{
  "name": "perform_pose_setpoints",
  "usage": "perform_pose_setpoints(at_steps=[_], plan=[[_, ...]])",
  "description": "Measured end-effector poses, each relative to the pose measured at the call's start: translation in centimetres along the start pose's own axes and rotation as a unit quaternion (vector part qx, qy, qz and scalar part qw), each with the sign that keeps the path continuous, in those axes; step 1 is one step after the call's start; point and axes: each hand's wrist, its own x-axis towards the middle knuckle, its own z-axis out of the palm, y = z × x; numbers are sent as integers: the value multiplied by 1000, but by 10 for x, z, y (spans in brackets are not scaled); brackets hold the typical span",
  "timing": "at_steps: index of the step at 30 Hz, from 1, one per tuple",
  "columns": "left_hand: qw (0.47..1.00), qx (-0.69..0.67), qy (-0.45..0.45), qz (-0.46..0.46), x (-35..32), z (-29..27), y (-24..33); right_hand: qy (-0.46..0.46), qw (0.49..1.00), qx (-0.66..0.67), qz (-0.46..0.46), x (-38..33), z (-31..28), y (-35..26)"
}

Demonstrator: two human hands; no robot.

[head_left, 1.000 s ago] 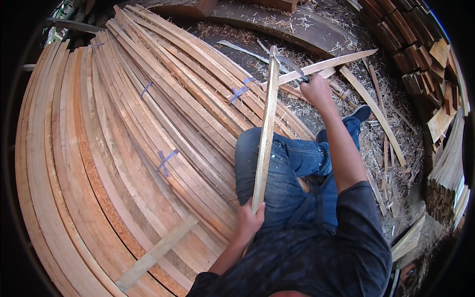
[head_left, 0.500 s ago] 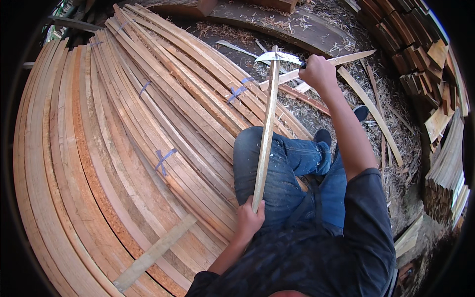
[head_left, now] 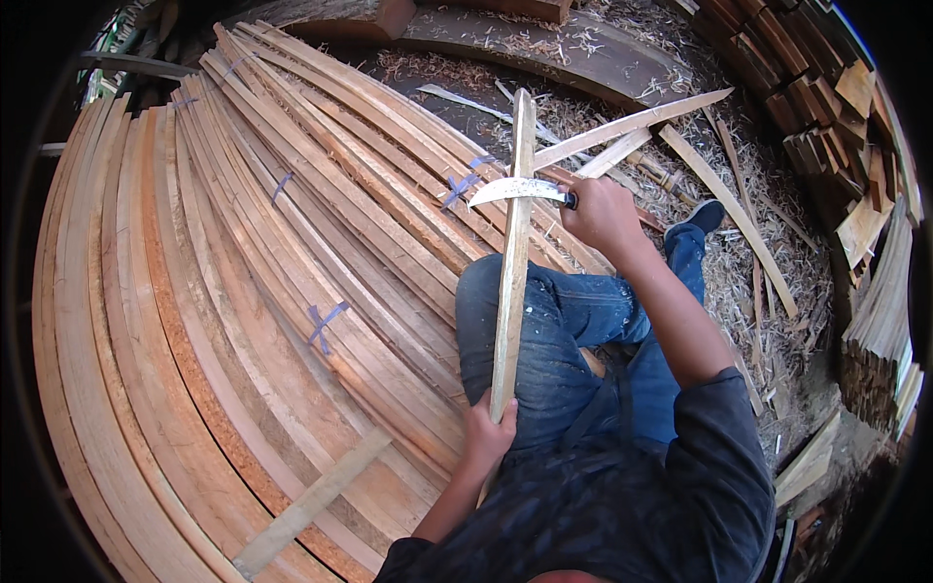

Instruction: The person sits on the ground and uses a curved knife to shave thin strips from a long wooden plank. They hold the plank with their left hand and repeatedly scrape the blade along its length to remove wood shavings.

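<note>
Left hand (head_left: pixel 489 428) grips a long pale wooden slat (head_left: pixel 511 253); right hand (head_left: pixel 600 212) clasps a curved steel blade (head_left: pixel 515 189), beside stacked reddish planks (head_left: pixel 194 291) left, shavings-strewn dirt floor (head_left: pixel 768 282) right.

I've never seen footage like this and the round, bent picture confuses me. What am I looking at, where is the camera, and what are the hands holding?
The camera sits on a person's head and looks down, so you see their own arms and lap. The wide lens bends straight edges, which gives the round look. The person sits in blue jeans. Their left hand grips the near end of a long wooden slat, which points away from them. Their right hand holds a curved knife with its blade laid across the slat near the far end. To the left lies a big stack of similar slats, some marked with blue crosses. Wood shavings cover the ground on the right, beside piled offcuts.
</note>
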Motion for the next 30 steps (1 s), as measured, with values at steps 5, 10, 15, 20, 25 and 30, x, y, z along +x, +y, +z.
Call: perform_pose_setpoints(at_steps=[5, 10, 15, 20, 25, 30], plan=[[998, 57, 1, -6, -2, -1, 6, 47, 998, -12, 32, 35, 13, 9], [999, 27, 19, 11, 2, 3, 3, 29, 994, -40, 93, 83, -5, 27], [987, -118, -77, -74, 7, -14, 3, 12, 989, 75, 128, 56, 21, 13], [976, -173, -96, -92, 9, -18, -1, -10, 999, 38, 19, 6, 32, -16], [980, -149, -89, -94, 6, -14, 2, -40, 998, -18, 42, 30, 28, -12], [983, -133, -86, -87, 9, -16, 5, -32, 997, -34, 62, 65, 38, -1]])
